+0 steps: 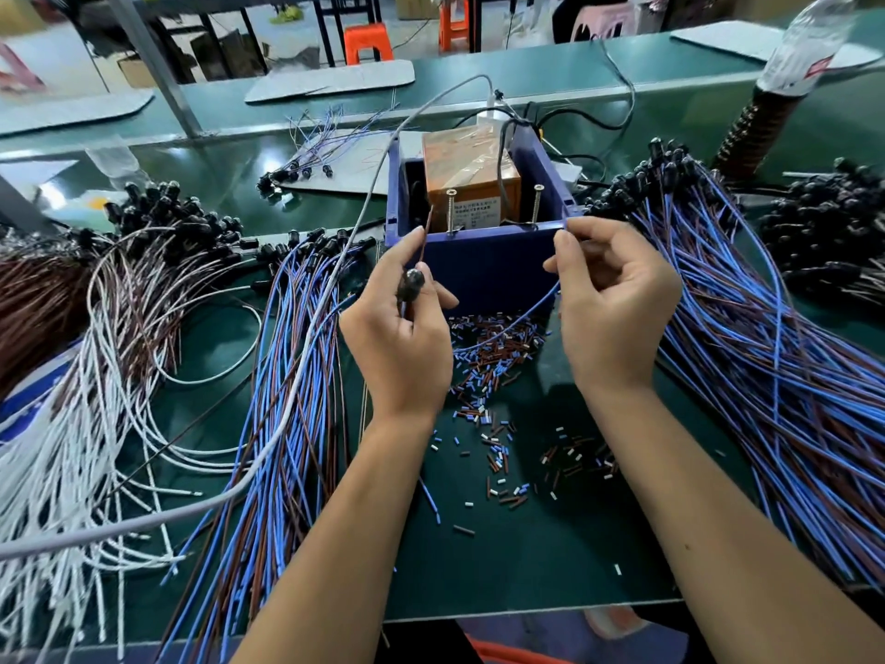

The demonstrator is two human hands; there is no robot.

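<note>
Left hand [397,328] grips a black plug [410,283] with its brown wire [426,237]; right hand [618,299] pinches a blue wire [519,321] beside the blue box [483,266].

The end of the blue wire [527,314] was hidden in the right hand [618,299], and the label on the orange box [471,179] was too small to read.

Wire bundles [287,376] left and right [766,352] and the blue box [483,266] ahead hem the mat's open centre [527,558].

Both my forearms [335,543] run from the lower edge to frame centre; left hand [397,328] and right hand [618,304] pinch, fingers curled.
</note>
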